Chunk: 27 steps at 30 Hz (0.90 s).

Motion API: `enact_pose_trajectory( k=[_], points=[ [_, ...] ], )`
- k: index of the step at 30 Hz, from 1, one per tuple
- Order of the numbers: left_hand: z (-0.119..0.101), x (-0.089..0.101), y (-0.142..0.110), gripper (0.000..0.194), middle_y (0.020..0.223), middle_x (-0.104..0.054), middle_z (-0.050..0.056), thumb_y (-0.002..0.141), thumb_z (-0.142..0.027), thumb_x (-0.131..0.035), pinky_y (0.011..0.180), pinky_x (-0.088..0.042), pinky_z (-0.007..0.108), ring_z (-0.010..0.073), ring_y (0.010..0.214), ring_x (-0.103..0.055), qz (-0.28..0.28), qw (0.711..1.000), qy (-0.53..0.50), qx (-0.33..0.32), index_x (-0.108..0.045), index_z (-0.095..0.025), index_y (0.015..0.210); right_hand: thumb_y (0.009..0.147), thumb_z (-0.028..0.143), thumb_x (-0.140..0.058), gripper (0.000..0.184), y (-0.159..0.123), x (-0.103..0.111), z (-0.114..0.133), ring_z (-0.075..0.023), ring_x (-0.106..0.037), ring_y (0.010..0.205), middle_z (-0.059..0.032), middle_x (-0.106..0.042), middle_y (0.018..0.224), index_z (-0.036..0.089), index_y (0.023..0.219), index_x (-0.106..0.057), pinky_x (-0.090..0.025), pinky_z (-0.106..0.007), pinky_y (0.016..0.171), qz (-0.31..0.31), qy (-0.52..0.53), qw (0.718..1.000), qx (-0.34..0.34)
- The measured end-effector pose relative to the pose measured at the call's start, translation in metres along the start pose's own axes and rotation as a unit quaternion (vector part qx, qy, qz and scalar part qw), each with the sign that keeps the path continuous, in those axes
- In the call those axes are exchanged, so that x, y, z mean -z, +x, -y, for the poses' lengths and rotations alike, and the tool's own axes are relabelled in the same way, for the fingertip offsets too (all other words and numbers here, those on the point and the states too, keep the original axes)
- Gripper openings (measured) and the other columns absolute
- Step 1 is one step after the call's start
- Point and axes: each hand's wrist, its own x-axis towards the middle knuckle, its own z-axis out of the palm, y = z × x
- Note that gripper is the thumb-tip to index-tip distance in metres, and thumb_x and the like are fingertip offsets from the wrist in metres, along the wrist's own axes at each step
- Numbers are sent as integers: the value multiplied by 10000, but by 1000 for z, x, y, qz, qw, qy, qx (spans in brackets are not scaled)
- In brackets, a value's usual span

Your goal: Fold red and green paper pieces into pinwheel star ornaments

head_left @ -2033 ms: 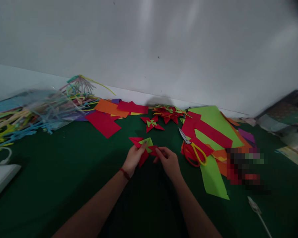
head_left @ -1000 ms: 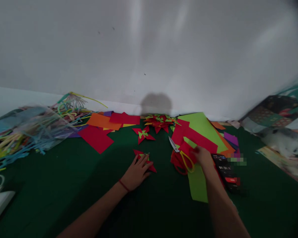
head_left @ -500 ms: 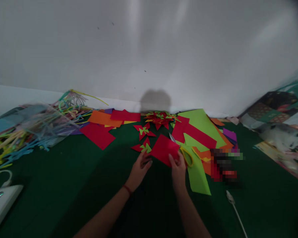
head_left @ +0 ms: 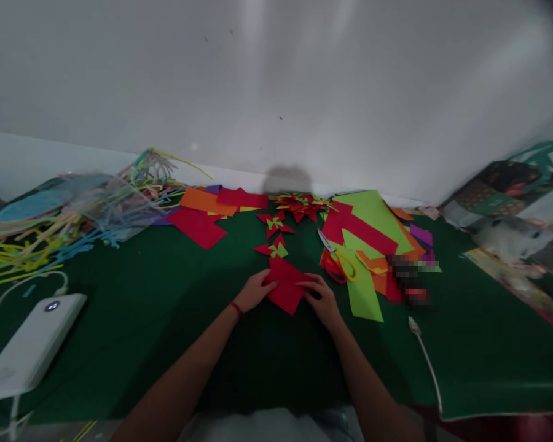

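A red paper square lies on the green table cloth in front of me. My left hand rests on its left corner with the fingers pressing the paper. My right hand holds its right side, fingers laid over the edge. Just beyond the sheet lies a red and green folded paper star, with another star farther back.
Scissors with yellow and red handles lie right of the sheet, on green, red and orange paper. A pile of folded stars sits by the wall. Coloured paper strips fill the left. A white power bank with cable lies near left.
My right hand reached to the paper pile by the scissors, took a red square and brought it in front of me. The finished star now lies beyond it, and both hands hold the sheet.
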Motion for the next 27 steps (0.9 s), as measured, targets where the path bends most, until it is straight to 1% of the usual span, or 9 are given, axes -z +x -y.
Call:
enact_pose_trajectory(
  k=[2,5,10,14,16,19,22,24,27],
  points=[
    [0,-2,-3,357,998,-629,77,749,-359,-539,806,-450,323,210,905,-586,-4,1000,4,0,-569,-173,1053,715,305,-602,142,0,-1,-1,-191,-564,899,-60,-583,956,200,775,-675,-445,-340,803,-2,-5,1000,-6],
    [0,-4,-8,438,1021,-607,84,804,-378,-451,816,-443,333,200,926,-579,-14,1000,3,1,-454,-194,1202,714,345,-600,171,1,-1,-4,-187,-569,838,-54,-588,885,185,731,-657,-453,-344,773,-17,-3,1000,-20],
    [-2,-4,-12,743,1122,-550,87,581,-293,-715,890,-402,356,226,1018,-532,-18,1000,-3,-4,-402,-200,1248,685,391,-619,210,1,-1,-2,-182,-567,779,-38,-597,831,184,711,-636,-457,-330,725,-30,6,999,-41],
    [-4,-5,-10,493,873,-622,43,629,-273,-671,808,-452,366,201,837,-597,-40,999,-21,24,-547,-193,1099,685,390,-620,220,0,-1,4,-172,-570,723,-26,-610,769,179,747,-627,-466,-318,683,-33,27,997,-71],
    [-5,-6,-7,390,803,-629,34,655,-266,-648,743,-481,350,184,744,-613,-44,997,-40,38,-583,-184,1031,698,388,-609,274,2,-4,7,-165,-582,700,-22,-613,765,179,875,-603,-481,-308,648,-37,43,994,-89],
    [-5,-7,0,332,812,-638,41,641,-254,-664,696,-504,336,176,701,-623,-61,993,-83,56,-603,-166,955,703,400,-599,473,12,-12,11,-156,-606,631,-18,-622,765,178,1104,-484,-499,-284,542,-48,105,985,-129],
    [-7,-8,12,326,850,-649,43,613,-235,-694,718,-513,342,179,736,-631,-84,985,-137,64,-600,-159,916,677,413,-617,395,28,-20,15,-148,-596,555,-7,-618,660,145,960,-558,-496,-278,511,-72,168,969,-166],
    [-10,-9,19,365,900,-655,56,640,-234,-682,738,-519,349,181,776,-637,-99,976,-181,69,-570,-161,979,670,402,-627,307,40,-23,18,-143,-589,549,2,-613,607,145,834,-587,-497,-285,558,-87,174,967,-163],
    [-18,-13,28,384,974,-652,103,699,-239,-638,771,-520,364,195,843,-637,-119,959,-246,80,-530,-142,1054,656,378,-647,253,56,-23,22,-144,-587,553,14,-614,584,165,778,-589,-489,-288,587,-110,183,965,-153]
  ],
)
